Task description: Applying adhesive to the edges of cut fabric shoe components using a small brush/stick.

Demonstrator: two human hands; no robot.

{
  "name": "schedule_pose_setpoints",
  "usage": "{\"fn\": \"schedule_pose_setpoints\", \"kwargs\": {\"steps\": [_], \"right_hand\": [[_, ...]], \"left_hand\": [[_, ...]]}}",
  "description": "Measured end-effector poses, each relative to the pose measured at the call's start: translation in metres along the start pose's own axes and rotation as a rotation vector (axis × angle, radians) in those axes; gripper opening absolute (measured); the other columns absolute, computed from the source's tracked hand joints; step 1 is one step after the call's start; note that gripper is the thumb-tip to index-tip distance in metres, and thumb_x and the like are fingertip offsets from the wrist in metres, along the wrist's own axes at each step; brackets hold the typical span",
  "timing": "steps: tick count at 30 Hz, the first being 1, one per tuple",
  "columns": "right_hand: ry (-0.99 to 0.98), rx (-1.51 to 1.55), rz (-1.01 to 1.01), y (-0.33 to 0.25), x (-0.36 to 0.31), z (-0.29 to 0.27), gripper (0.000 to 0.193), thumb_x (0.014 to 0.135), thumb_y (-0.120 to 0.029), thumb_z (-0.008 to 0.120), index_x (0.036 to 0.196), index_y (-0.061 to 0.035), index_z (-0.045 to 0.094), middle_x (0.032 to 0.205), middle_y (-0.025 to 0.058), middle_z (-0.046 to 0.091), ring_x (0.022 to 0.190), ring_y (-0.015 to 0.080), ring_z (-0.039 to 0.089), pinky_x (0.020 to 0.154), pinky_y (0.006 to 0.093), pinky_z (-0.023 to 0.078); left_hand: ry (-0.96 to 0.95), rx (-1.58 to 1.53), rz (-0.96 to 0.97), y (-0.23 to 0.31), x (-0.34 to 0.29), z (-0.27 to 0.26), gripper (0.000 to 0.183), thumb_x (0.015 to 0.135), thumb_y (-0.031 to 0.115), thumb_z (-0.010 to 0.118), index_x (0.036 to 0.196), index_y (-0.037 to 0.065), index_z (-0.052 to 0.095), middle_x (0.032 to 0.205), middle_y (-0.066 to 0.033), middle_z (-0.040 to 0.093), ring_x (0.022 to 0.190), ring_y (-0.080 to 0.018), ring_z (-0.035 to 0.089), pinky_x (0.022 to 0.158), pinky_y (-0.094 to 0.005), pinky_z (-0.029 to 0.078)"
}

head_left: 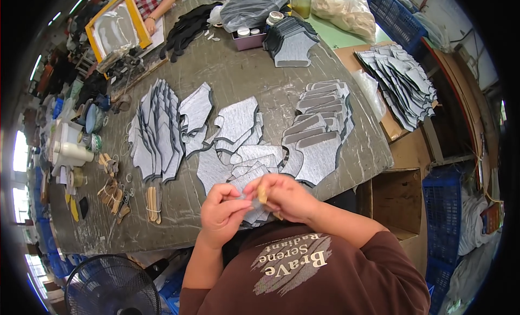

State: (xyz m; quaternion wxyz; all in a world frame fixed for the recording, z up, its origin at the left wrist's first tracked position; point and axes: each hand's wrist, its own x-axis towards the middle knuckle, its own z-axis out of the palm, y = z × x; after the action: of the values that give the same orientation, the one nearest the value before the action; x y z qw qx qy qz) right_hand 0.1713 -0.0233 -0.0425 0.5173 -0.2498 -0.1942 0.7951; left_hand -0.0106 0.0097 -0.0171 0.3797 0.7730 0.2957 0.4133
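Note:
Close to my body at the table's near edge, my left hand (221, 213) and my right hand (287, 198) meet with their fingertips nearly together. The left fingers are pinched; whatever lies between them is too small to make out. A small tan piece (262, 194) shows at my right fingertips, its kind unclear. Below both hands lie grey fabric pieces (214, 168) with dark edges, loosely overlapped. Beyond them is a small stack of grey cut pieces (238, 117). To the right, a fanned row of similar pieces (318, 152) bears darker grey bands.
More grey pieces stand in a fanned pile (157, 133) at left, with bundled wooden sticks (154, 205) nearer. Another stack (292, 46) sits at the back. A co-worker's hand (150, 25) rests near a yellow frame (142, 22). A black fan (111, 288) stands lower left.

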Motion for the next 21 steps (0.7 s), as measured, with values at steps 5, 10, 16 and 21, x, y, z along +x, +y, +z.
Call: {"fn": "schedule_pose_setpoints", "kwargs": {"steps": [5, 10, 16, 21], "right_hand": [[0.196, -0.096, -0.346, -0.018, 0.001, -0.047, 0.006, 0.086, -0.004, 0.051, 0.087, -0.0081, 0.055, 0.089, 0.0087, 0.06, 0.053, 0.0097, 0.046, 0.045, 0.0217, 0.034], [0.166, -1.899, -0.646, -0.002, -0.007, -0.021, 0.024, 0.078, -0.022, 0.068, 0.101, -0.0151, 0.062, 0.074, 0.0046, 0.051, 0.057, 0.0231, 0.057, 0.048, 0.035, 0.045], [0.164, -2.002, -0.695, 0.015, -0.003, -0.029, 0.022, 0.077, -0.022, 0.069, 0.097, -0.0132, 0.065, 0.076, 0.0026, 0.049, 0.054, 0.0176, 0.055, 0.045, 0.032, 0.044], [0.146, -2.006, -0.687, 0.014, -0.004, -0.029, 0.021, 0.077, -0.021, 0.068, 0.096, -0.0127, 0.066, 0.079, 0.0033, 0.048, 0.054, 0.0175, 0.056, 0.046, 0.0318, 0.045]], "left_hand": [[0.388, -0.212, -0.504, -0.024, -0.014, -0.02, 0.008, 0.078, -0.003, 0.067, 0.085, -0.001, 0.065, 0.077, -0.0056, 0.058, 0.057, -0.0071, 0.051, 0.048, -0.0198, 0.04], [0.49, -0.398, -0.77, -0.025, -0.002, -0.011, 0.009, 0.082, 0.0, 0.065, 0.09, -0.004, 0.064, 0.068, -0.0029, 0.059, 0.049, -0.005, 0.051, 0.041, -0.0184, 0.038], [0.226, -0.238, -0.876, -0.037, -0.003, -0.005, 0.01, 0.083, 0.005, 0.065, 0.09, -0.002, 0.065, 0.072, -0.0044, 0.063, 0.049, -0.0052, 0.052, 0.042, -0.0183, 0.038], [0.229, -0.251, -0.91, -0.036, 0.001, -0.005, 0.008, 0.083, 0.005, 0.065, 0.088, -0.001, 0.065, 0.071, -0.0043, 0.063, 0.049, -0.0053, 0.052, 0.042, -0.0185, 0.038]]}}
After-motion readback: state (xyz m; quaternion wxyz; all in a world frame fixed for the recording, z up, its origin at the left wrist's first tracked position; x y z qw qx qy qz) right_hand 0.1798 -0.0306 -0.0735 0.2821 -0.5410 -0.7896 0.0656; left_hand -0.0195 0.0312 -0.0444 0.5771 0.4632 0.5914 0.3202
